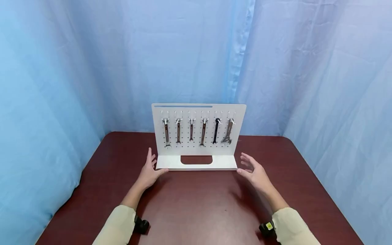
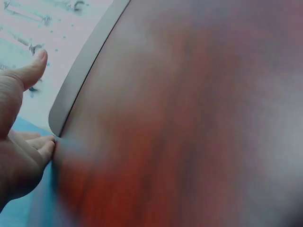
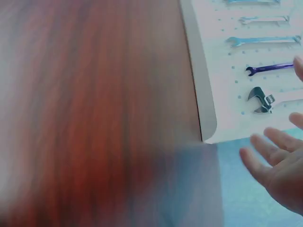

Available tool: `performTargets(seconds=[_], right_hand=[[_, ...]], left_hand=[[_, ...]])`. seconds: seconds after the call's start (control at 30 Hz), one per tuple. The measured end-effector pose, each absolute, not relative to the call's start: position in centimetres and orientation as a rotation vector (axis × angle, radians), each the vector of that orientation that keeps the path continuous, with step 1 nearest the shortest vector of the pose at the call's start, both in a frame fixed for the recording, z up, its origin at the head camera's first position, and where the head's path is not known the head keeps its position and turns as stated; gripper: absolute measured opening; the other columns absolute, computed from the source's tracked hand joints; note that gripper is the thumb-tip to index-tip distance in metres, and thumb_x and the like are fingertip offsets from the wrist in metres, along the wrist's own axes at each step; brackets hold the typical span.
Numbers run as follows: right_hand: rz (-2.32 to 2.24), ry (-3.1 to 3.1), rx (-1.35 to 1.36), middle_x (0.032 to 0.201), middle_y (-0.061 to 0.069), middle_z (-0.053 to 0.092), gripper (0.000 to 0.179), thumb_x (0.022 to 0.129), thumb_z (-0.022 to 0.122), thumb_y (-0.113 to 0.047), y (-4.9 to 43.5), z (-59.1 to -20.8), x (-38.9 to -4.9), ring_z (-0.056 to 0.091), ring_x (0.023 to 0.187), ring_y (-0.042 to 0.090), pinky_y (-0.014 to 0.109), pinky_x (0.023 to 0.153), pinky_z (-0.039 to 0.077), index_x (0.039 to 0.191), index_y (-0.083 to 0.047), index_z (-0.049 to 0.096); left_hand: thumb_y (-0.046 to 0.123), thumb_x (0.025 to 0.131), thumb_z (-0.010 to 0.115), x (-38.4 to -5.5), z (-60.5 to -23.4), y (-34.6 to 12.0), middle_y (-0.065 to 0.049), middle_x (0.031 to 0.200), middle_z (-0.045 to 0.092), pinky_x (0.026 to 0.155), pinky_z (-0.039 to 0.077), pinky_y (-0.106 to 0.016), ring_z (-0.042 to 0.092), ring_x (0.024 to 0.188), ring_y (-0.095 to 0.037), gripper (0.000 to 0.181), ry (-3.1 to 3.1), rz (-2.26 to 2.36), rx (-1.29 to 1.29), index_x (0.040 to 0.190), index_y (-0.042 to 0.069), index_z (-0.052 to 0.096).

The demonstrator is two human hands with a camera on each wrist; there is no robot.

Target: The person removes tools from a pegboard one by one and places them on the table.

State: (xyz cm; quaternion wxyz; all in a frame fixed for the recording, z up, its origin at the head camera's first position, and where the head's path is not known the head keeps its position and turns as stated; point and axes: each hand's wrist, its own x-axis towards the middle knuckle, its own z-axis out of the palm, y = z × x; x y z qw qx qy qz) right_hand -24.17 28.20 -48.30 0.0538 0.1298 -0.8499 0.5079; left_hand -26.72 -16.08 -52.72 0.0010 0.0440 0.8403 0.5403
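A white pegboard stand (image 1: 196, 149) stands upright on the table, with several wrenches hanging in a row from its hooks. Silver wrenches, one of them a combination wrench (image 1: 166, 132), fill the left and middle. Toward the right hang a black wrench (image 1: 216, 131) and an adjustable wrench (image 1: 228, 132), whose jaw points down. My left hand (image 1: 149, 173) is at the stand's front left corner, fingers spread and thumb apart, holding nothing. At the front right corner my right hand (image 1: 255, 172) has its fingers loosely bent and holds nothing; the right wrist view shows its fingers (image 3: 255, 165) beside the board's edge.
The dark red-brown table (image 1: 196, 200) has rounded far corners. Light blue curtains (image 1: 183, 51) hang behind it and along both sides. A small black device is strapped at each wrist, below pale sleeves (image 1: 117, 224).
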Motion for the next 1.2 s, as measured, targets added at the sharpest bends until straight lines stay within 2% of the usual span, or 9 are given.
performTargets(seconds=[0.1,0.17,0.33,0.53,0.7,0.8,0.93,1.03,1.2], right_hand=[[1.892,-2.333,0.326,0.136,0.023,0.057,0.064,0.091,0.071,0.003,28.2,-48.5,-25.1,0.056,0.125,0.040,0.034,0.091,0.053,0.148,0.004,0.042],[1.983,-2.211,0.274,0.126,0.016,0.064,0.060,0.089,0.071,0.007,28.2,-48.7,-25.7,0.062,0.118,0.034,0.027,0.085,0.055,0.143,0.006,0.046],[2.020,-2.058,0.119,0.105,0.004,0.071,0.048,0.089,0.068,0.012,27.1,-48.3,-28.5,0.070,0.098,0.015,0.024,0.079,0.056,0.134,0.010,0.054],[1.932,-2.043,0.049,0.118,0.029,0.064,0.041,0.091,0.068,0.009,25.2,-47.1,-31.9,0.068,0.098,0.016,0.020,0.078,0.054,0.131,0.010,0.059],[1.826,-2.075,0.078,0.119,0.027,0.065,0.036,0.089,0.071,0.008,23.9,-46.4,-33.4,0.065,0.100,0.022,0.017,0.080,0.052,0.125,0.007,0.063],[1.772,-2.088,0.058,0.116,0.025,0.067,0.034,0.089,0.071,0.008,23.4,-46.2,-33.5,0.064,0.100,0.024,0.016,0.079,0.050,0.123,0.007,0.065],[1.742,-2.089,-0.010,0.110,0.025,0.065,0.031,0.089,0.072,0.007,22.6,-46.0,-33.6,0.062,0.095,0.020,0.014,0.077,0.048,0.119,0.007,0.065],[1.757,-2.064,-0.039,0.100,0.022,0.065,0.028,0.088,0.073,0.007,21.8,-45.9,-34.0,0.060,0.086,0.015,0.014,0.072,0.047,0.114,0.008,0.065],[1.775,-2.031,-0.076,0.087,0.008,0.060,0.025,0.085,0.075,0.007,20.6,-45.3,-35.2,0.056,0.077,0.010,0.016,0.065,0.046,0.107,0.006,0.065]], left_hand=[[0.014,0.089,0.079,-27.8,-53.2,-16.1,-0.029,0.162,0.017,0.115,0.026,-0.055,0.026,0.147,-0.043,0.119,2.557,1.869,0.109,0.160,0.019,-0.015],[0.009,0.090,0.078,-28.6,-53.3,-16.0,-0.031,0.160,0.021,0.115,0.025,-0.055,0.026,0.146,-0.045,0.115,2.534,1.931,0.101,0.161,0.015,-0.012],[0.008,0.090,0.077,-31.2,-53.5,-15.9,-0.030,0.150,0.040,0.113,0.030,-0.053,0.035,0.141,-0.045,0.100,2.625,1.896,-0.020,0.163,0.012,0.008],[0.013,0.091,0.075,-33.8,-54.1,-15.3,-0.021,0.125,0.064,0.101,0.043,-0.053,0.056,0.122,-0.037,0.073,2.813,1.716,-0.151,0.154,0.008,0.038],[0.015,0.092,0.076,-34.0,-54.8,-15.3,-0.014,0.105,0.069,0.084,0.049,-0.047,0.064,0.098,-0.030,0.033,2.900,1.648,-0.241,0.121,0.006,0.064],[0.017,0.091,0.077,-33.4,-55.2,-15.3,-0.009,0.094,0.068,0.074,0.047,-0.041,0.061,0.085,-0.026,0.016,2.938,1.585,-0.243,0.099,0.008,0.066],[0.018,0.092,0.076,-32.9,-55.5,-15.2,-0.005,0.080,0.064,0.067,0.041,-0.037,0.054,0.073,-0.022,0.020,2.962,1.522,-0.198,0.085,0.009,0.060],[0.019,0.093,0.075,-32.9,-55.5,-15.3,-0.004,0.076,0.061,0.066,0.040,-0.036,0.051,0.070,-0.021,0.023,2.981,1.501,-0.196,0.082,0.010,0.057],[0.020,0.094,0.075,-33.7,-55.1,-15.3,-0.004,0.079,0.063,0.069,0.043,-0.038,0.056,0.075,-0.022,0.020,3.021,1.482,-0.233,0.084,0.010,0.060]])
